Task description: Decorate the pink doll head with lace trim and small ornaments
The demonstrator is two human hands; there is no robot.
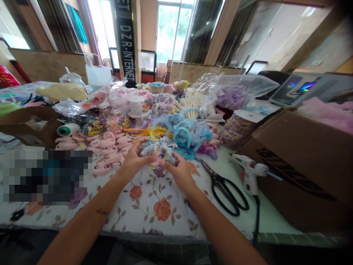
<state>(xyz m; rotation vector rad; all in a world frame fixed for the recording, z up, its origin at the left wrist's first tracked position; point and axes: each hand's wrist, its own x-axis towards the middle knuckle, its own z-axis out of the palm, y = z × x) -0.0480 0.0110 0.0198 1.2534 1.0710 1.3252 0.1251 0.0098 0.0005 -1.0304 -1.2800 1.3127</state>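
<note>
Both my hands hold a small doll head (161, 157) above the flowered tablecloth. Fluffy blue, grey and yellowish yarn trim covers its top, and a painted eye shows on its pink face. My left hand (138, 156) wraps round one side, its thumb pressed near the face. From the other side my right hand (178, 167) grips it, thumb tip close to the eye. Several bare pink doll heads (109, 149) lie just beyond my left hand. Behind the held head is a heap of light blue ruffled trim (190, 129). My palms hide the head's sides.
Black-handled scissors (224, 189) lie right of my hands, blades pointing away. A white glue gun (249, 171) with its cord stands beside a large cardboard box (300, 169). A spool of multicoloured trim (238, 129) stands behind. Another box (30, 127) is at left, and plastic-bagged supplies fill the back.
</note>
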